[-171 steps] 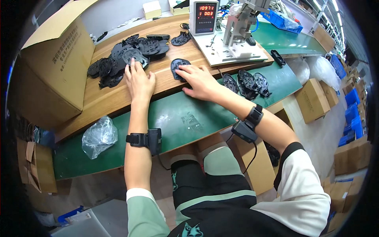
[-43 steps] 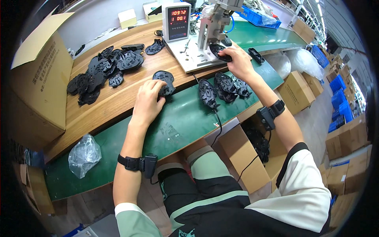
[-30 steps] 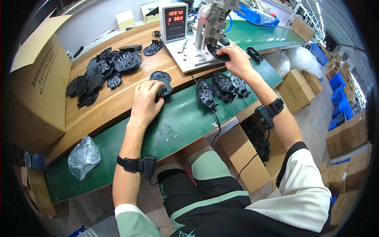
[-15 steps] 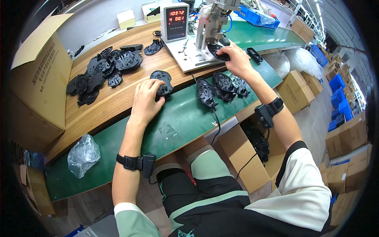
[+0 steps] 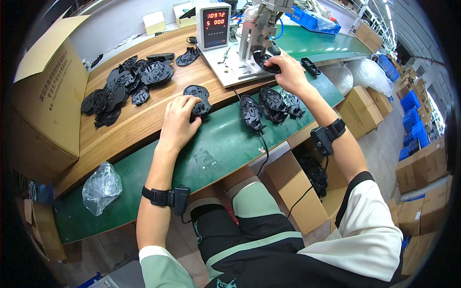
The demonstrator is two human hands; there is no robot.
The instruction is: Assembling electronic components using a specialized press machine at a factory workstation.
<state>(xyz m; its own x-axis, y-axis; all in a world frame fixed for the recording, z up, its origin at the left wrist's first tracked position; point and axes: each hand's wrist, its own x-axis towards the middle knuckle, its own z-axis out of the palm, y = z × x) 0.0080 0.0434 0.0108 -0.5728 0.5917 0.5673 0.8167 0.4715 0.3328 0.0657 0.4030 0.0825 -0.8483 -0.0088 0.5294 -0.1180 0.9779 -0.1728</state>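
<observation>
My right hand [image 5: 289, 73] pinches a black mouse shell [image 5: 267, 66] by its near edge. That shell sits under the metal head of a bench press [image 5: 260, 33]. At the seam between the wooden board and the green table, my left hand [image 5: 178, 117] grips another mouse shell piece [image 5: 198, 99], thumb on its near side and fingers over its left edge. Between my hands, several mouse bodies [image 5: 272, 104] lie on the green surface, one with a black cable. A heap of black mouse shell pieces [image 5: 126, 81] covers part of the wooden board to the left.
Beside the press stands a counter box [image 5: 213, 29] with red digits. An open carton [image 5: 48, 96] rises at the left, near a clear plastic bag [image 5: 102, 188]. A black part [image 5: 310, 66] lies right of the press. Below the table edge is another open carton [image 5: 293, 192] holding black cables.
The red digits on the counter box have changed. Both hands stay practically in place, each with its shell piece.
</observation>
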